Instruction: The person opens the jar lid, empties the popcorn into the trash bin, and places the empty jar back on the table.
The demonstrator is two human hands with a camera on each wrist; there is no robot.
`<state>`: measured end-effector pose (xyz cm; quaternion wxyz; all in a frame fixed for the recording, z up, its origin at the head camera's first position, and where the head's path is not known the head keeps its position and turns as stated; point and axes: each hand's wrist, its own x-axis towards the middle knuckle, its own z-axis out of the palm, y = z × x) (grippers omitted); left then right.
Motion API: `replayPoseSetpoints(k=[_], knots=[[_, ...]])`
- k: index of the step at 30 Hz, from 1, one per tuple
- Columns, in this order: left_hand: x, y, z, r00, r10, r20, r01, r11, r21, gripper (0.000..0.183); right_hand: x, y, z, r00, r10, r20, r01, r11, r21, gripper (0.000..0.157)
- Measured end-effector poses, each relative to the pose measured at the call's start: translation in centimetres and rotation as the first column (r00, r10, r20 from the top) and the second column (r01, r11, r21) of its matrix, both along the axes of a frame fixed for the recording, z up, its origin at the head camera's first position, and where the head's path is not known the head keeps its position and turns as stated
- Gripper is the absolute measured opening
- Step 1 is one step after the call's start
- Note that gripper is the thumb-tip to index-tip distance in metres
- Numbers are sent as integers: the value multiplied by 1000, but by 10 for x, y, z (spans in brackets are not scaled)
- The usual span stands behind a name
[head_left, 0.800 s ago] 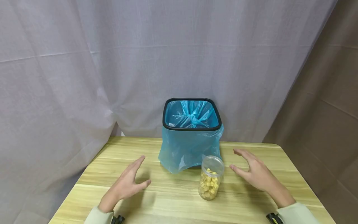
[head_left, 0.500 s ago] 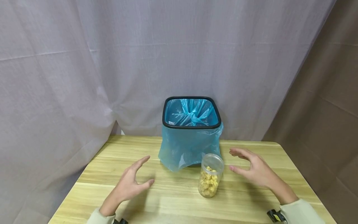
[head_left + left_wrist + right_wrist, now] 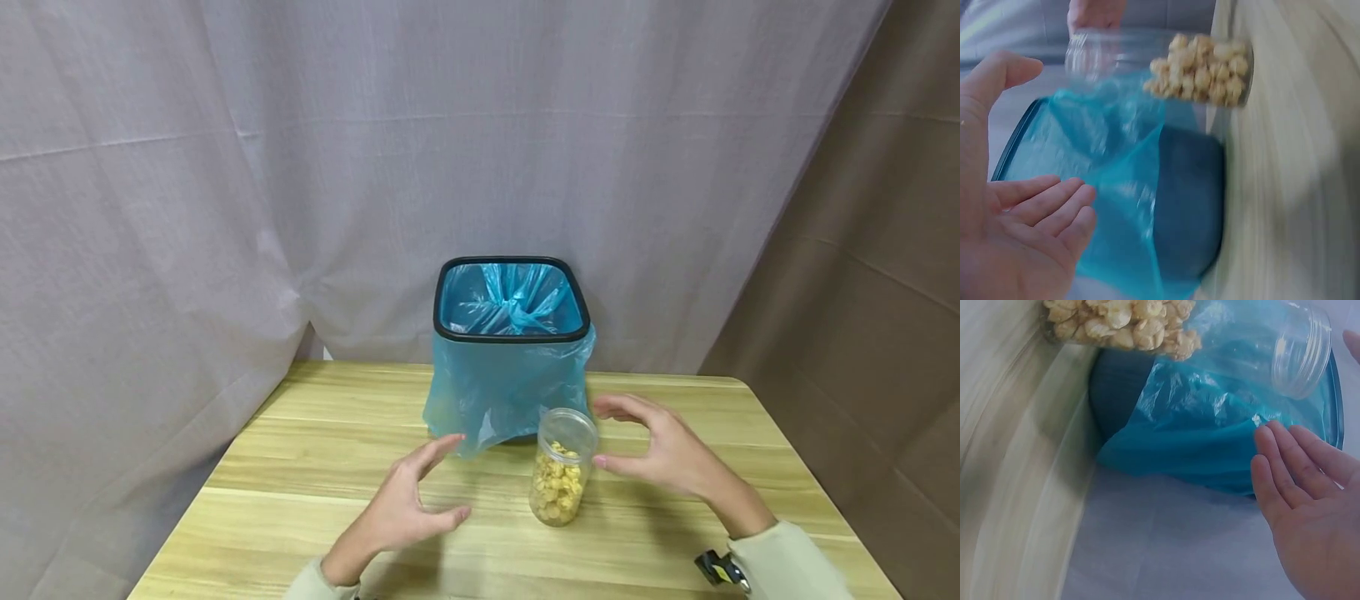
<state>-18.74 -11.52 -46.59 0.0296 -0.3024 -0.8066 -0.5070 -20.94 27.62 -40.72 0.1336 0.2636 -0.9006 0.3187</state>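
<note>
A clear plastic jar [image 3: 564, 467], partly filled with yellow popcorn [image 3: 557, 487], stands upright on the wooden table. My right hand [image 3: 667, 450] is just to the right of it, thumb and fingers spread apart with the thumb tip right by the jar's upper side. To the jar's left, my left hand [image 3: 408, 504] hovers above the table with thumb and fingers parted and nothing between them. In the left wrist view the jar [image 3: 1160, 67] lies beyond the relaxed fingers. The right wrist view shows the jar's rim [image 3: 1300, 350] above the fingertips.
Behind the jar stands a trash bin with a black rim [image 3: 513, 338] and a blue plastic bag [image 3: 502, 392] draped over its outside. Grey curtain [image 3: 375, 167] hangs behind the wooden table [image 3: 300, 450], with a brown curtain [image 3: 885, 350] on the right.
Both hands have moved inward toward the jar, the left hand farther to the right and the right hand to the left. The jar and bin stay in place.
</note>
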Motion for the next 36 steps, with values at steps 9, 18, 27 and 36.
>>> replayPoseSetpoints(k=[9, 18, 27, 36], knots=[[-3, 49, -14, 996, -80, 44, 79, 997, 8, 90, -4, -13, -2, 999, 17, 44, -17, 1000, 13, 75], [-19, 89, -32, 991, -102, 90, 100, 995, 23, 92, -7, -26, -6, 998, 43, 51, -42, 999, -10, 81], [-35, 124, -41, 985, -143, 93, 132, 985, 111, 87, -11, -36, -10, 999, 39, -3, -39, 999, 15, 80], [-40, 142, -51, 993, -105, 44, 95, 977, 190, 80, -16, -45, -17, 995, 99, -25, -100, 994, -40, 71]])
